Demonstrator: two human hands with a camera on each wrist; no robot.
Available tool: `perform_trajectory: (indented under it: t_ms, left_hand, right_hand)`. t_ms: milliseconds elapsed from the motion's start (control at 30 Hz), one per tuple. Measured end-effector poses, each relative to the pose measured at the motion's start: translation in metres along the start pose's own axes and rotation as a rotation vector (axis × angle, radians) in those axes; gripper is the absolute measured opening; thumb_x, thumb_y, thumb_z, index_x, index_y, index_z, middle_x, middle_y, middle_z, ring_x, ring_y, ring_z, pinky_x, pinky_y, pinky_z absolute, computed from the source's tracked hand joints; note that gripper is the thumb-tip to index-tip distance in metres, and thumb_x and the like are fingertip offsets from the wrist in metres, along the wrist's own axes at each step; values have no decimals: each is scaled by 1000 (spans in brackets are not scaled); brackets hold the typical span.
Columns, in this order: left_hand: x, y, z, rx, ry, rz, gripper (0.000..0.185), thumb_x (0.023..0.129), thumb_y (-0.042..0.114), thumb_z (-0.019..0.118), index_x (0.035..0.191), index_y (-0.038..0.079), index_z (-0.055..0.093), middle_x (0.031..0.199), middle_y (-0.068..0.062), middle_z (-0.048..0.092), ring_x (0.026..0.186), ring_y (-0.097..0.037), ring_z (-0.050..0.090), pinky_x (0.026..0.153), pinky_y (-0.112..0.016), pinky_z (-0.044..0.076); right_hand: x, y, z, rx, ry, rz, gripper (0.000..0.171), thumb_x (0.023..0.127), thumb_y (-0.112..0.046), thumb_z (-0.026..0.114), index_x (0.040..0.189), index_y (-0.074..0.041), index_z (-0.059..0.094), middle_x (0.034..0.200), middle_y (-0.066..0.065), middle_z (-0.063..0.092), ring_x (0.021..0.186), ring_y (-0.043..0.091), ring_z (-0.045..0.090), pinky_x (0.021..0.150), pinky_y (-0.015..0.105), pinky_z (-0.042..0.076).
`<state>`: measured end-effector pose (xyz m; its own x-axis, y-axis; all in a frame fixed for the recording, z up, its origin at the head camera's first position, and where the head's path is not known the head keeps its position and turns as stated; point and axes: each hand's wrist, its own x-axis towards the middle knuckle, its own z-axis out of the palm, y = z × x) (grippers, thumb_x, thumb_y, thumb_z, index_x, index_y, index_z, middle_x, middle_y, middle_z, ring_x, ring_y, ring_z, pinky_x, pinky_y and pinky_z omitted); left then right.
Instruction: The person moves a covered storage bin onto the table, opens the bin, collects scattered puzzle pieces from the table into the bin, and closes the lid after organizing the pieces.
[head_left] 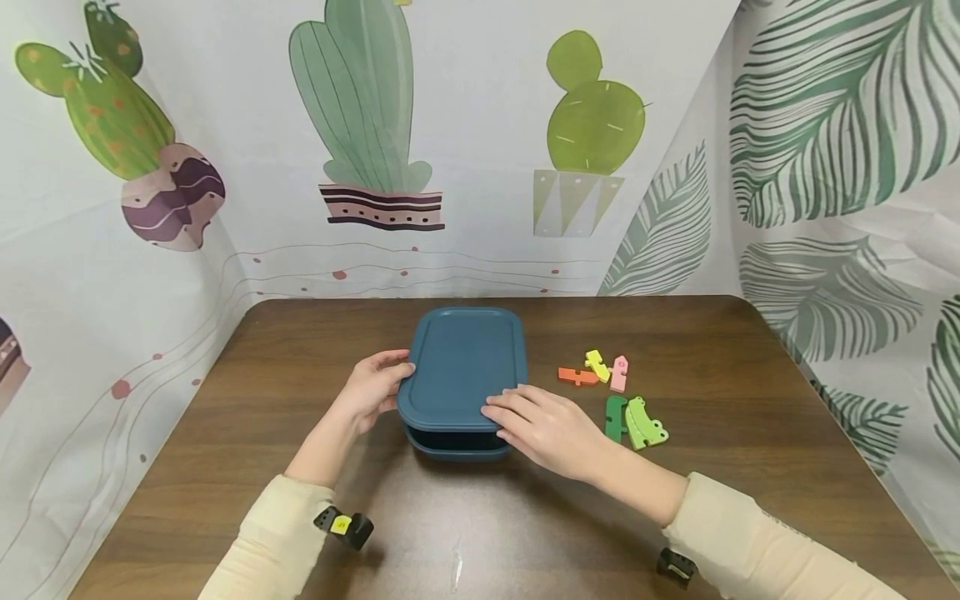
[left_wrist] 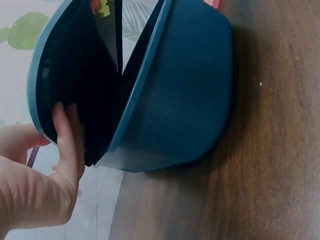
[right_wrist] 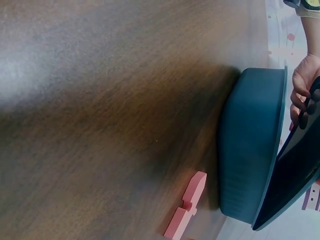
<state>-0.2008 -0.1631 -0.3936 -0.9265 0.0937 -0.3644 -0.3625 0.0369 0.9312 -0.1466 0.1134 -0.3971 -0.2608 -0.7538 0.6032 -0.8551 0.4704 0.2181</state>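
A dark blue rectangular lid [head_left: 465,362] sits tilted over a matching plastic box [head_left: 457,454], with a dark gap between them at the front. At the lid's left edge, my left hand [head_left: 372,387] pinches it, thumb on top and fingers underneath; the left wrist view shows those fingers [left_wrist: 70,135] against its inner side. My right hand [head_left: 551,429] grips the lid's front right corner, its fingers lying over the edge. The right wrist view shows the box's wall [right_wrist: 250,145] and the raised lid [right_wrist: 295,175], while most of the right hand is out of that frame.
Right of the box lie several flat toy pieces: an orange one [head_left: 576,377], a yellow one [head_left: 597,365], a pink one [head_left: 618,373], a dark green one [head_left: 615,418] and a light green crocodile head [head_left: 643,425]. Printed cloth hangs behind the brown wooden table [head_left: 315,333].
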Motion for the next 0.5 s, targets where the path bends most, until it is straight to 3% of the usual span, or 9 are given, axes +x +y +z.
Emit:
perform_trajectory:
  t_ms: [300, 500]
  left_hand:
    - [-1, -1, 2, -6, -19, 10, 49, 90, 10, 55, 135, 2, 39, 90, -4, 60, 68, -10, 63, 61, -24, 53]
    - [0, -1, 3, -11, -7, 13, 47, 90, 9, 54, 134, 3, 40, 89, -3, 61, 68, -10, 63, 61, -25, 53]
  right_hand:
    - [-2, -1, 1, 10, -2, 6, 29, 88, -25, 61, 113, -10, 64, 110, 3, 66, 99, 20, 61, 89, 30, 49]
    - [-2, -1, 0, 21, -13, 20, 28, 93, -27, 52, 113, -11, 64, 110, 3, 66, 100, 19, 61, 90, 30, 49]
